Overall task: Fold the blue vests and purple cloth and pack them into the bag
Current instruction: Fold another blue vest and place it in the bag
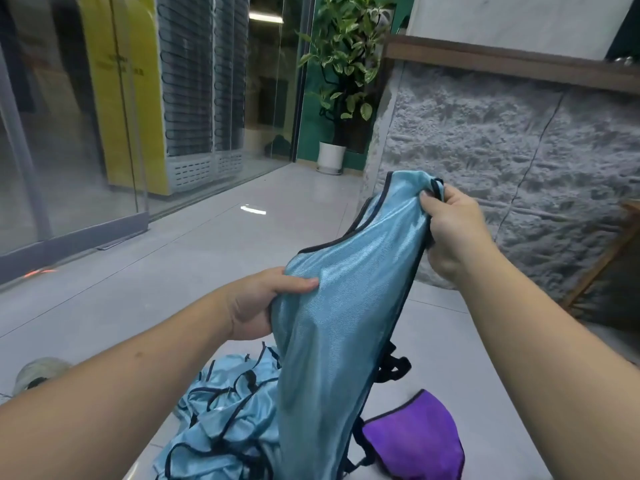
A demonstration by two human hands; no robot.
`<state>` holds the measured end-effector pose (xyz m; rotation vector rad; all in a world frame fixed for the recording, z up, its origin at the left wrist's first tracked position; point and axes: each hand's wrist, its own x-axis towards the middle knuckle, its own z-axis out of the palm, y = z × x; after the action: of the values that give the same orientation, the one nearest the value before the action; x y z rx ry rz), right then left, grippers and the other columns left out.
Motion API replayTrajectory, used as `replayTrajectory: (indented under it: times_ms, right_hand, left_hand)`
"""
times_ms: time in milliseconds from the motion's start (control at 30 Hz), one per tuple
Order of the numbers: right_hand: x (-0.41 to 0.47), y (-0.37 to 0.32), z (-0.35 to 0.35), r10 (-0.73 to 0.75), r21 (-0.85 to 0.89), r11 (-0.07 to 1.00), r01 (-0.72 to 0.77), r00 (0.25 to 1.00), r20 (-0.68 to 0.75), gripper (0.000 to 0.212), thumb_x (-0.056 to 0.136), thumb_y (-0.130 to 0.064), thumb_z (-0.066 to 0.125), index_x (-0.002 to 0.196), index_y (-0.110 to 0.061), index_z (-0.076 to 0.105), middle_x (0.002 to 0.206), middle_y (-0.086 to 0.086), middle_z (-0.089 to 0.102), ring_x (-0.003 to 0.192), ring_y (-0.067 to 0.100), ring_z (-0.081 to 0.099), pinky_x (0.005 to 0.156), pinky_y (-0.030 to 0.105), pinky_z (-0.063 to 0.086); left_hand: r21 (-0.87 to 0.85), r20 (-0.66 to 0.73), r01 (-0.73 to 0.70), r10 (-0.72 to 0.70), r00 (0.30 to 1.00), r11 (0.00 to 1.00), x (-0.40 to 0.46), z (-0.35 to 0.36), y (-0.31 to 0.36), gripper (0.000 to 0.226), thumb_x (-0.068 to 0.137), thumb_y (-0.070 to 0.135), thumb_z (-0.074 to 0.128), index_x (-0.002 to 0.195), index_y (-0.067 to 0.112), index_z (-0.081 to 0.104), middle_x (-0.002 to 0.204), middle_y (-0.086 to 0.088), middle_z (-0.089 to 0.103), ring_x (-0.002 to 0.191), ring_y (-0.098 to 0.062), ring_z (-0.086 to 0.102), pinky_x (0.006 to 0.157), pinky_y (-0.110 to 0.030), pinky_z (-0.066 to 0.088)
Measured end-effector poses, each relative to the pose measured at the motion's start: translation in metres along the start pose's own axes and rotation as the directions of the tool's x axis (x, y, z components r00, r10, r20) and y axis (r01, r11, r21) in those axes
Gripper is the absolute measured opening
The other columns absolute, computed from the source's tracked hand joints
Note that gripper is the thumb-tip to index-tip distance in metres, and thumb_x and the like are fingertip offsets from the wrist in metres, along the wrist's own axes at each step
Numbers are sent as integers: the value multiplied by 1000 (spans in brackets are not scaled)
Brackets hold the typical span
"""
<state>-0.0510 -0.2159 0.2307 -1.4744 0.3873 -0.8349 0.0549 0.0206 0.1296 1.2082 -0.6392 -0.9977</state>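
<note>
Gripping blue vest [332,306], left hand [256,306] low, right hand [453,233] raised, both hands clutching

Vest pile [225,407] left of cloth [415,438]

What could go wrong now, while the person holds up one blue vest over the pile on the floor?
1. The held vest hangs down onto the pile of vests; its dark straps may catch theirs and drag them along.
2. The left hand grips only an edge and the right hand pinches a shoulder, so the smooth cloth may slip.
3. The hanging vest partly hides the purple cloth, which might be overlooked.
</note>
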Motion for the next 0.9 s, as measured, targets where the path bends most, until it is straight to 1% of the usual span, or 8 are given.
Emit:
replayTrajectory:
  times_ms: [167,267,367,467,667,800,867,900]
  right_hand:
    - [11,23,2,214,83,973,-216,976,36,16,107,-8,53,110,-12,68,113,14,74,90,27,74,70,38,63]
    - [10,50,2,323,118,936,-330,943,73,21,107,-9,53,123,-4,65,116,20,75,100,33,76,78,44,65]
    - [-3,77,3,416,175,881,-440,896,156,43,110,-34,50,132,-1,65,121,18,75,114,32,73,96,46,59]
    - [-19,102,-2,485,211,816,-538,836,258,72,106,-63,33,126,-5,71,128,19,72,118,34,70,108,48,48]
    - [-47,134,-5,603,112,740,-663,728,327,83,97,-80,31,134,-15,68,133,15,70,91,20,78,85,35,55]
    - [-55,131,-15,498,182,732,-656,698,515,117,71,-97,44,130,0,71,136,26,65,123,42,66,113,52,43]
    - [-55,121,-15,439,101,789,-606,671,598,104,69,-86,66,130,-1,71,137,27,64,128,41,62,119,53,39]
    - [-53,118,-13,411,11,844,-536,661,628,77,73,-69,78,118,-6,78,126,23,71,118,36,68,115,51,44]
  left_hand:
    - [-153,181,59,-31,983,987,3,4,0,62,57,21,96,113,2,77,115,-15,75,103,-30,73,98,-44,58]
    - [-202,104,60,-40,994,977,6,9,0,37,71,23,85,105,8,81,101,-10,79,91,-25,76,86,-38,62]
    - [-277,-5,13,-15,1000,961,12,13,3,21,85,26,75,95,9,82,92,-9,77,83,-24,75,81,-35,63]
    - [-333,-86,-74,48,995,940,18,16,8,31,87,34,67,99,8,81,100,-11,76,90,-26,74,91,-40,59]
    - [-333,-234,-159,82,969,930,21,19,21,48,97,44,60,125,6,71,117,-13,76,103,-27,76,90,-43,57]
    - [-240,-378,-99,1,926,966,23,20,26,53,100,51,58,121,5,71,111,-15,78,94,-28,79,77,-40,60]
    - [-221,-432,-95,-10,902,971,23,17,28,53,99,51,61,122,5,70,107,-14,79,92,-29,79,73,-40,62]
    - [-216,-450,-104,-4,893,971,23,13,29,52,99,50,62,123,5,70,107,-13,79,92,-29,79,74,-41,62]
